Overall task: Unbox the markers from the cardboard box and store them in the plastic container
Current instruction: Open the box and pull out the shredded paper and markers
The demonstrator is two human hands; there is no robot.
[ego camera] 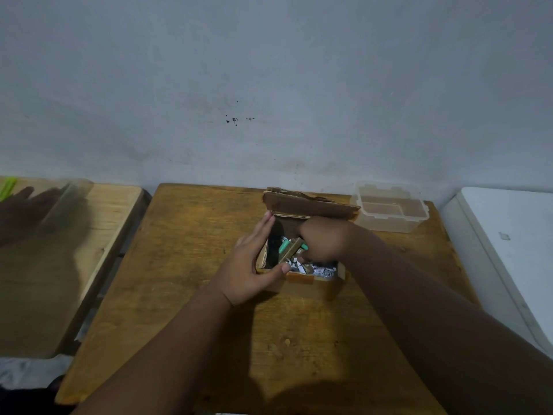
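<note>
Both bare arms reach in from six o'clock over the worn brown wooden table [185,295], and the action is all at the small open brown cardboard box [308,283] sitting near the table's centre, its torn flap [308,205] standing up at the twelve o'clock side. The left hand [254,265] lies flat and spread against the box's nine o'clock wall, fingers stretched toward twelve, thumb hooked over the near rim, bracing rather than clutching. The right hand [324,241] is plunged into the box from three o'clock, fingers curled down out of sight among the contents; whether it has closed on anything, I cannot tell. Just at nine o'clock of that hand, teal-green marker tips [284,245] poke out from a brown cardboard sleeve [291,250], lying tilted on a bed of shredded white paper [321,271] inside the box. The markers are in the box, then. The clear rectangular plastic container [389,211] sits lidless at about two o'clock of the box, just beside the flap, against the pale grey wall [269,85]. Off at nine o'clock a lighter wooden table [113,211] carries a blurred transparent shape, and a white surface [508,229] sits at three o'clock
</note>
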